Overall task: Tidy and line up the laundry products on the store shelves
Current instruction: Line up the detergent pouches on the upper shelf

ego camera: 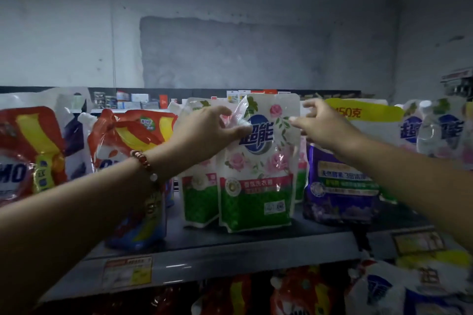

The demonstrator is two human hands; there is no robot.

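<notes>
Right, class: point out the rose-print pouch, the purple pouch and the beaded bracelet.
rose-print pouch (258,174), head view, front panel below the blue logo.
purple pouch (337,202), head view, lower front.
beaded bracelet (143,161), head view, beads on the left wrist.

Left hand (204,130) pinching rose-print detergent pouch (258,163) upright on shelf (230,258), right hand (325,128) loose just beside it

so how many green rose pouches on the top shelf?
2 clearly: the front pouch, whose top corner the left hand grips, and a second pouch just behind, to its left. More may be hidden behind them; similar packs at far right are cut off.
</notes>
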